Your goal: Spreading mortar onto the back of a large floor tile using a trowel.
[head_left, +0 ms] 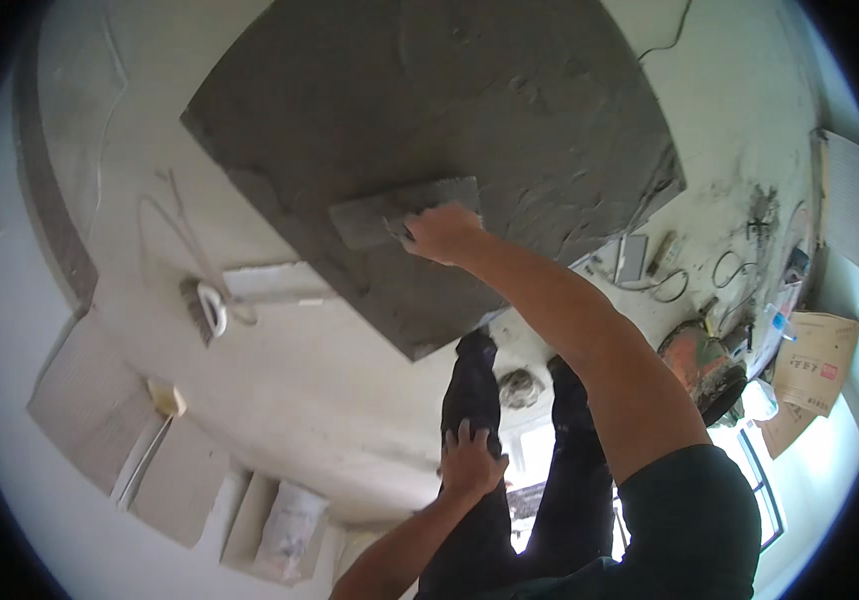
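Note:
A broad layer of wet grey mortar with straight edges lies in front of me, mostly smooth on the left and ridged and lumpy on the right. My right hand is closed around the handle of a flat plastering trowel, whose long blade lies against the mortar near its lower middle. The fingers hide most of the handle. Below the mortar, my left hand rests on my left leg near the knee. Its fingers are spread and it holds nothing.
On the left are a white-handled brush, a pale strip and leaning panels. At right lie a flat grey rectangle, cables, a mortar-smeared bucket and cardboard. A round grey clump sits between my feet.

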A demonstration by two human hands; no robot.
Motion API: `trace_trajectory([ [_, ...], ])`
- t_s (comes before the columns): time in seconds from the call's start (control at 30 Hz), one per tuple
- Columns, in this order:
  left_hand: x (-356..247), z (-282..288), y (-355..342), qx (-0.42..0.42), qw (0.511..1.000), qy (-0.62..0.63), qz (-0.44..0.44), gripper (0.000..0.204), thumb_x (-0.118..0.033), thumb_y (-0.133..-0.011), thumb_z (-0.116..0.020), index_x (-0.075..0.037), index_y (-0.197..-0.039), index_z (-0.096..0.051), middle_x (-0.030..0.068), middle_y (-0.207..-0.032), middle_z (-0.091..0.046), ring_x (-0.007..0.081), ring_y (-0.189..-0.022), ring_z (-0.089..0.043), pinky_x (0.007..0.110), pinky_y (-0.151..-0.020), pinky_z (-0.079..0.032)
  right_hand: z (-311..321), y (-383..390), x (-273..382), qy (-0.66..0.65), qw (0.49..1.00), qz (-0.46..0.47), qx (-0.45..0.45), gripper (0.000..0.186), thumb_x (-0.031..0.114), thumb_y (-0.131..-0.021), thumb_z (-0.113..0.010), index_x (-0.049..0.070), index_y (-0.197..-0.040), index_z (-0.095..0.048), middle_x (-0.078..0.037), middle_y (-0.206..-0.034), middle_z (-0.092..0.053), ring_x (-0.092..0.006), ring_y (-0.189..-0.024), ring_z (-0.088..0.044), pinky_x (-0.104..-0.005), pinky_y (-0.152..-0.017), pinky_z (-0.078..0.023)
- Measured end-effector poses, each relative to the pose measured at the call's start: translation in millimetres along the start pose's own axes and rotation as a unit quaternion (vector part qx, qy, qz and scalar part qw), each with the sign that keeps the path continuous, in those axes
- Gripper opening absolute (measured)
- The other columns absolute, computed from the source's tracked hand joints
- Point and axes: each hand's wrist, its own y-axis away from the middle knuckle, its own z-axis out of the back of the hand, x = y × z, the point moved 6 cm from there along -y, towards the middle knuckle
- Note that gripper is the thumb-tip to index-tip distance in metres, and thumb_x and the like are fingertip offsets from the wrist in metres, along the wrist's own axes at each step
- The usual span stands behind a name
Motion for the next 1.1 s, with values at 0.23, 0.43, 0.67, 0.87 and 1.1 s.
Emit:
trace_trajectory([
  [0.23,1.5,-8.1,-3.2,-0.007,0.999,0.039,-0.013,0.064,-0.044,-0.074,-0.075,-0.013,-0.128,-0.060,0.0186,-0.147,-0.040,0.0414,-0.134,-0.039,0.053,-0.108,-0.040,182.6,-55.3,-106.6,-0.032,0.955,-0.193,-0.223,0.051,0.047,-0.097,-0.045,0.005,-0.111,-0.070,-0.021,-0.109,-0.069,-0.0372,-0.103,-0.067,-0.0483,-0.089,-0.054],
  [0.43,6.7,2.3,0.7,-0.022,0.998,0.063,-0.013,0.063,-0.043,-0.072,-0.077,-0.011,-0.124,-0.062,0.0216,-0.143,-0.044,0.0408,-0.130,-0.045,0.049,-0.106,-0.043,198.3,-7.3,-210.5,-0.316,0.802,-0.363,-0.354,0.054,0.043,-0.096,-0.044,-0.005,-0.104,-0.067,-0.023,-0.104,-0.069,-0.0337,-0.096,-0.068,-0.0463,-0.082,-0.051],
  [0.67,12.9,10.4,3.1,-0.009,0.997,0.080,0.008,0.065,-0.046,-0.076,-0.075,-0.012,-0.130,-0.059,0.0202,-0.147,-0.040,0.0476,-0.132,-0.039,0.054,-0.109,-0.038,52.0,73.2,-190.4,-0.617,0.546,-0.419,-0.380,0.041,0.045,-0.092,-0.055,0.006,-0.100,-0.064,-0.005,-0.079,-0.060,-0.0203,-0.067,-0.056,-0.0407,-0.059,-0.046],
  [0.87,8.8,12.1,0.1,-0.019,0.993,0.115,-0.006,0.063,-0.045,-0.077,-0.074,-0.010,-0.127,-0.060,0.0226,-0.146,-0.042,0.0513,-0.132,-0.040,0.055,-0.107,-0.039,149.8,-32.3,-143.8,-0.665,0.596,-0.303,-0.332,0.036,0.044,-0.094,-0.053,0.009,-0.092,-0.058,-0.004,-0.076,-0.054,-0.0169,-0.063,-0.052,-0.0360,-0.054,-0.042],
  [1.1,12.4,6.8,0.6,0.004,0.993,0.114,0.010,0.066,-0.047,-0.078,-0.072,-0.009,-0.131,-0.058,0.0217,-0.147,-0.039,0.0508,-0.134,-0.038,0.055,-0.107,-0.039,95.9,-144.2,14.8,-0.462,0.875,-0.143,-0.033,0.045,0.045,-0.095,-0.050,0.001,-0.096,-0.060,-0.014,-0.081,-0.060,-0.0256,-0.070,-0.058,-0.0456,-0.060,-0.046],
])
